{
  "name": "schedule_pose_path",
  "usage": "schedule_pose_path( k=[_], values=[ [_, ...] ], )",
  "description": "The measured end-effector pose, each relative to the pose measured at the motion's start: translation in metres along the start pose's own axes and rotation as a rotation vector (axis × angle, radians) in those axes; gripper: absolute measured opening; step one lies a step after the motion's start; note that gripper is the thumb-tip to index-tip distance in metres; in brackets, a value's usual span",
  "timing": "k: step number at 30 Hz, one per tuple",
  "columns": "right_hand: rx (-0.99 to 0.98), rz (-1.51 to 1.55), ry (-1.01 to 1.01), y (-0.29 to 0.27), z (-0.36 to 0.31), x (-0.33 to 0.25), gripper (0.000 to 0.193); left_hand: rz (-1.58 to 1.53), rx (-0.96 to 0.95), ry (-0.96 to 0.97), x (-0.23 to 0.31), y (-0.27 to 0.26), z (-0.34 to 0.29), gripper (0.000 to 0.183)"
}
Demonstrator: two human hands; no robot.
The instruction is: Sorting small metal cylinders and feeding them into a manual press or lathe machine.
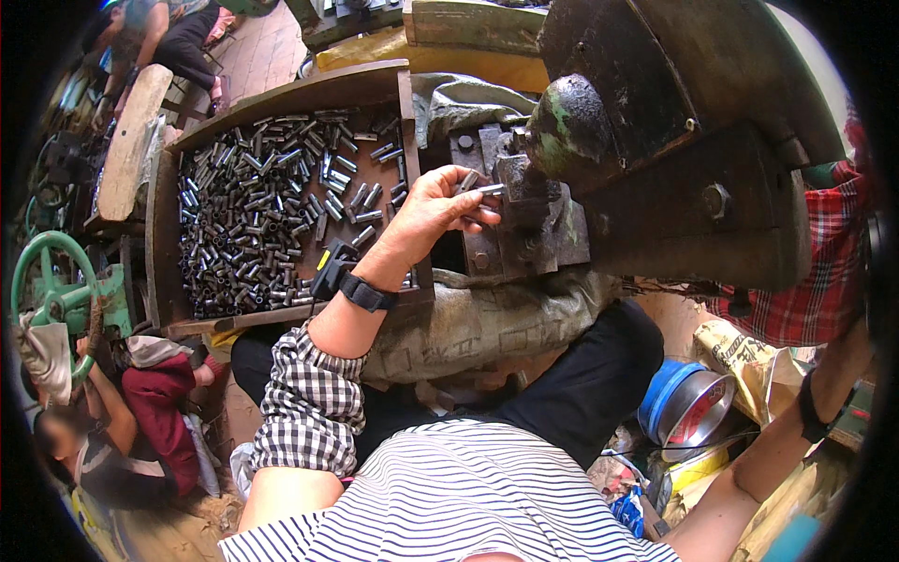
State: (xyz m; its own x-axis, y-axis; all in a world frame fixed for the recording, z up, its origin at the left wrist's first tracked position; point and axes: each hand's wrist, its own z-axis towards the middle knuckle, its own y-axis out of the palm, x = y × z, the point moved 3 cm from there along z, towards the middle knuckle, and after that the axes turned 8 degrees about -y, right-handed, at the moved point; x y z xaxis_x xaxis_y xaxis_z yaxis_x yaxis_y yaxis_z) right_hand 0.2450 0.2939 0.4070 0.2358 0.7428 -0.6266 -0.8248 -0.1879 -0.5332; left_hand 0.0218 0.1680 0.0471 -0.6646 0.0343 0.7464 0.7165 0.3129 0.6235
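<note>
My left hand [423, 214] pinches short metal tubes [491, 190] between thumb and fingers, beside the tooling block [552, 229] of a dark, greasy machine [684, 211]. At least two tubes show at the fingertips; whether more sit in the palm is hidden. To the left of that hand, a wooden tray [405, 105] holds a large pile of similar metal tubes [253, 206], some shiny and some dark. My right forearm [773, 464] reaches out to the far right, a black band at its wrist. The right hand itself is hidden at the picture's edge, by a red plaid cloth [796, 272].
Sacking [468, 328] covers the machine's front edge above my knees. Low on the right stand a blue-and-silver round spool [688, 405] and a yellowish bag [744, 361]. A green handwheel [56, 295] and a co-worker [122, 450] are at left; another person [164, 37] sits farther back.
</note>
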Motion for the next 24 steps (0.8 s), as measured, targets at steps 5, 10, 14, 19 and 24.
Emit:
schedule_pose_path(
  k=[5, 10, 14, 19, 24],
  values=[
    [0.03, -0.074, -0.048, -0.021, 0.0, 0.02, 0.053, 0.056, 0.077, 0.043, -0.002, 0.003, 0.007, 0.019],
    [0.051, -0.254, -0.148, -0.056, -0.047, 0.078, 0.042, 0.001, 0.073, 0.053, -0.006, 0.004, 0.016, 0.017],
    [-0.066, -0.451, -0.258, -0.058, -0.113, 0.158, 0.034, 0.099, 0.068, 0.084, -0.006, 0.006, 0.019, 0.015],
    [0.06, -0.203, -0.184, -0.05, -0.097, 0.139, 0.041, 0.255, 0.168, 0.087, -0.002, 0.005, 0.008, 0.018],
    [0.356, 0.024, 0.112, -0.051, -0.055, 0.077, 0.062, 0.553, 0.273, -0.01, 0.008, -0.009, -0.004, 0.031]
  ],
)
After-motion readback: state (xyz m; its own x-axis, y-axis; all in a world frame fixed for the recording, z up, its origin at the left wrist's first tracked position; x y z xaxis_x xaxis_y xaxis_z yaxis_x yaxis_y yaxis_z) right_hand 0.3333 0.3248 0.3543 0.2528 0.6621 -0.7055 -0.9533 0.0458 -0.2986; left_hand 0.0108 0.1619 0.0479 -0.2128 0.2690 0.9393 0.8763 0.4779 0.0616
